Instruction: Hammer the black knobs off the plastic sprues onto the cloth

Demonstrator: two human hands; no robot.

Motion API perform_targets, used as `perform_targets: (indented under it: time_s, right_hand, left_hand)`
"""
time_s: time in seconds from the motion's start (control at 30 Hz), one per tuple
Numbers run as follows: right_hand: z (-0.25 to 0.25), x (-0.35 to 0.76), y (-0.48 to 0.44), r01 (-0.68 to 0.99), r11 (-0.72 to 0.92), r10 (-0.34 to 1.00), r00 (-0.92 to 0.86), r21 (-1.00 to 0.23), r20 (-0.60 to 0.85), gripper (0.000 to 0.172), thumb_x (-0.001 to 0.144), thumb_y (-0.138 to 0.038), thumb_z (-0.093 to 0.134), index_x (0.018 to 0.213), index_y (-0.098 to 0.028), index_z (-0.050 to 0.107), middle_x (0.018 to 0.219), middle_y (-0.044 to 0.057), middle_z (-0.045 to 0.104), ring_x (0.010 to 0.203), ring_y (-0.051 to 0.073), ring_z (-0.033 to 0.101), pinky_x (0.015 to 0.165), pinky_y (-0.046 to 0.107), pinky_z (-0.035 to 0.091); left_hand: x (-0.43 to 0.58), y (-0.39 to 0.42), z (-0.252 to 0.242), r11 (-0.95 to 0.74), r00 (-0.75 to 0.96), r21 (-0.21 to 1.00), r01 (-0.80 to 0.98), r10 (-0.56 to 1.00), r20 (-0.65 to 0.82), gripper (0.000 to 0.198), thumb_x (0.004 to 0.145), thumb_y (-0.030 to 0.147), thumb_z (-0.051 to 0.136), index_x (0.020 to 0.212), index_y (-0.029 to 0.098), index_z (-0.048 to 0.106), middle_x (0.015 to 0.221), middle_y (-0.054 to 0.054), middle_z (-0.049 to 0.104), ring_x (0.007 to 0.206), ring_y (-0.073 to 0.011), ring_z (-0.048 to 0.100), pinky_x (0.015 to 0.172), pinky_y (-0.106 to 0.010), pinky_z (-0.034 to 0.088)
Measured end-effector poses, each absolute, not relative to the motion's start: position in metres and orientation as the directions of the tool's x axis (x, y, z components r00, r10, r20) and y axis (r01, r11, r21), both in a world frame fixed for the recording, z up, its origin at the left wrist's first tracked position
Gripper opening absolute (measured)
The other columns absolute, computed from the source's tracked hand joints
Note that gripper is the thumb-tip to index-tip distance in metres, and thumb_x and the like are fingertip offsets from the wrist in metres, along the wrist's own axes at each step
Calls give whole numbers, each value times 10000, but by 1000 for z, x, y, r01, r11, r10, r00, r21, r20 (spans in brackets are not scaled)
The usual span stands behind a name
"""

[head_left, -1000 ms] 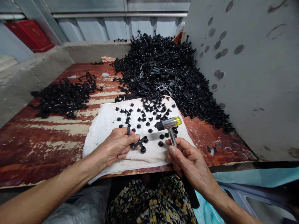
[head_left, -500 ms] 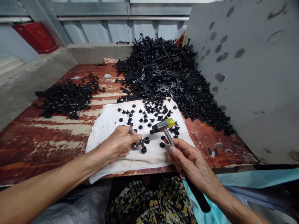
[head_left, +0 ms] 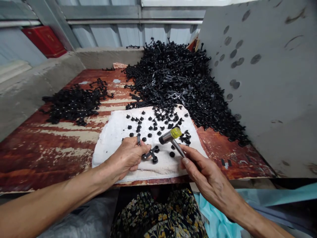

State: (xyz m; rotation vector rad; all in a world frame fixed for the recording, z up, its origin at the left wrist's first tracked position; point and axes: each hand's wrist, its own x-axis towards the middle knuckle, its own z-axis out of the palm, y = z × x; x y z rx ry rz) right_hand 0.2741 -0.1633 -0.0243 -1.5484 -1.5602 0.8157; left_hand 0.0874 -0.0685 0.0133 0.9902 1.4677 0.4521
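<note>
A black linked part (head_left: 150, 153) is pinched in my left hand (head_left: 128, 153), its crossed arms resting over the white cloth (head_left: 106, 145). My right hand (head_left: 201, 165) is wrapped round the handle of a small hammer (head_left: 170, 136). The hammer has a metal head with one black face and one yellow face, and it is held above the cloth to the right of the linked part. Small black round pegs (head_left: 150, 135) are scattered on the cloth, most of them beyond my hands. One more peg (head_left: 172, 154) lies between the part and my right hand.
A large heap of black linked parts (head_left: 173, 72) rises at the back, and a smaller pile (head_left: 71, 104) lies at the left of the worn red table (head_left: 66, 145). A grey panel (head_left: 267, 99) stands at the right. A red box (head_left: 44, 41) is at the back left.
The hammer head has tilted and shifted slightly left and down, its handle now more hidden by my right hand. The left hand holds the linked part in nearly the same place. The view has shifted slightly.
</note>
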Motion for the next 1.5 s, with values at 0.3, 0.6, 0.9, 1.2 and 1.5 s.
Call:
perform_targets:
  time_s: [0.3, 0.6, 0.9, 1.2, 1.5]
  right_hand:
    - [-22, 276, -160, 614, 344, 935, -153, -710, 321, 479, 938, -102, 400, 1408, -161, 467, 1333, 146, 620, 1212, 228, 595, 996, 403, 513]
    - [-16, 276, -160, 671, 347, 937, -220, -655, 270, 516, 913, -87, 373, 1404, -204, 480, 1119, 155, 689, 1010, 274, 684, 784, 435, 610]
    - [-15, 276, -161, 707, 366, 931, -272, -605, 245, 560, 919, -70, 354, 1456, -219, 410, 979, 137, 661, 822, 252, 679, 707, 426, 595]
    - [-6, 275, -162, 722, 451, 886, -293, -524, 359, 601, 933, -54, 360, 1493, -269, 318, 834, 64, 594, 600, 175, 573, 527, 293, 514]
    - [-8, 277, -162, 740, 497, 851, -313, -453, 422, 619, 906, -20, 373, 1480, -249, 329, 775, 25, 555, 530, 147, 513, 471, 253, 474]
  left_hand:
    - [86, -66, 11, 546, 125, 780, 304, 789, -601, 218, 791, 192, 656, 689, 177, 464, 521, 2, 618, 272, 4, 225, 286, -121, 151]
    - [86, -67, 11, 560, 117, 774, 296, 783, -611, 249, 763, 207, 688, 675, 185, 456, 505, 12, 606, 266, 4, 226, 287, -127, 143]
    - [90, -69, 14, 561, 96, 765, 316, 784, -614, 220, 850, 141, 566, 679, 190, 436, 499, 13, 596, 282, -2, 206, 302, -136, 130]
    - [91, -73, 12, 564, 98, 773, 290, 787, -610, 213, 846, 160, 573, 692, 195, 431, 494, 26, 579, 286, 0, 186, 313, -142, 114]
    - [90, -72, 8, 560, 99, 772, 300, 787, -609, 193, 848, 175, 565, 714, 197, 428, 513, 16, 599, 287, 0, 196, 301, -135, 131]
